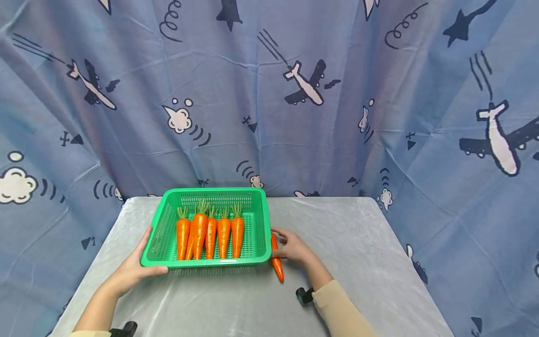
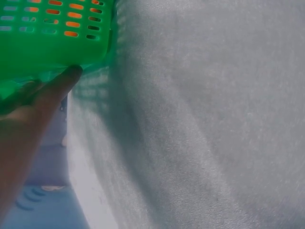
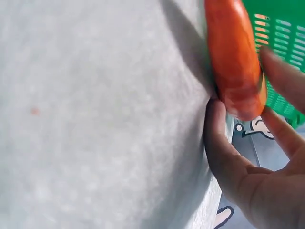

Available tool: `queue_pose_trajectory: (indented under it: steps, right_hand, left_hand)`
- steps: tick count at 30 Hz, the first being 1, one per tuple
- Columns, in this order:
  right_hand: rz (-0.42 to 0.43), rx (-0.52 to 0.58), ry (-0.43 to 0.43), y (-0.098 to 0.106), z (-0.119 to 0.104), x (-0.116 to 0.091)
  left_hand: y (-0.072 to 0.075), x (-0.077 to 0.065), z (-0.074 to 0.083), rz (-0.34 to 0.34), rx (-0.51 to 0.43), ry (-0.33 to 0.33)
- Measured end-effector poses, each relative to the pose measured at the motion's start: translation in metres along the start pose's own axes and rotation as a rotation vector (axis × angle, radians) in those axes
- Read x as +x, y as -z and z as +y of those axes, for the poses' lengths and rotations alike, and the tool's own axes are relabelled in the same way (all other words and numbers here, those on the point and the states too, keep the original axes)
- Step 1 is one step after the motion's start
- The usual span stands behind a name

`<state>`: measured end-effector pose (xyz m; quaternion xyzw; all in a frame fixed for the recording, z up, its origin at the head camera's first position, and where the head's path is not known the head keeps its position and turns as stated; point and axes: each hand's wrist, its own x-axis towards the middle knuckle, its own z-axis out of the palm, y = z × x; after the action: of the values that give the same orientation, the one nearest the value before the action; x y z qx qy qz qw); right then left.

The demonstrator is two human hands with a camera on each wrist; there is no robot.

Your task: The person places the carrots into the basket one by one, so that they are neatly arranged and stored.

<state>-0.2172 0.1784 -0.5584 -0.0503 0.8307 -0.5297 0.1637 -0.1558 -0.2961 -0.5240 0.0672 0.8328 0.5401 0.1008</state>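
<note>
A green plastic basket (image 1: 206, 263) with slotted walls sits on the table, holding several orange carrots (image 1: 199, 234) laid side by side, green stem ends toward the back. My left hand (image 1: 130, 271) grips the basket's front left corner, thumb along the front rim and fingers at the left side. Just outside the basket's right wall lies another carrot (image 1: 277, 269), its tip toward me. My right hand (image 1: 294, 245) holds it between thumb and fingers, close against the basket. In the right wrist view the fingers surround one end of that carrot (image 3: 233, 57); its stem end is hidden.
The table (image 1: 358, 248) has a pale grey cloth cover. A blue curtain (image 1: 236, 117) with printed airplanes hangs behind the table and on both sides. A dark device (image 1: 304, 296) is strapped at the right wrist, and another (image 1: 124, 329) at the left.
</note>
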Motion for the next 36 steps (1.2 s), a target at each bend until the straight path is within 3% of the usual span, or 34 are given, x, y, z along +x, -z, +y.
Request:
queue_pose_trajectory:
  steps: [3,8,19,29,36]
  right_hand:
    - [-0.002,-0.006,-0.005,-0.002,-0.001,0.000]
    - [0.019,0.110,-0.052,-0.002,-0.001,-0.002]
    - [0.044,0.327,-0.062,0.017,0.003,-0.009]
    - [0.104,0.371,-0.011,0.033,-0.018,-0.019]
    - [0.051,0.337,0.088,0.040,-0.038,-0.025]
  left_hand:
    - [0.000,0.000,0.000,0.001,0.003,0.005]
    - [-0.001,-0.001,-0.001,-0.005,-0.015,-0.002]
    - [0.000,0.000,0.000,-0.003,-0.017,-0.019]
    - [0.002,0.000,0.002,-0.003,-0.017,-0.023]
    - [0.001,0.000,0.000,-0.004,-0.022,-0.024]
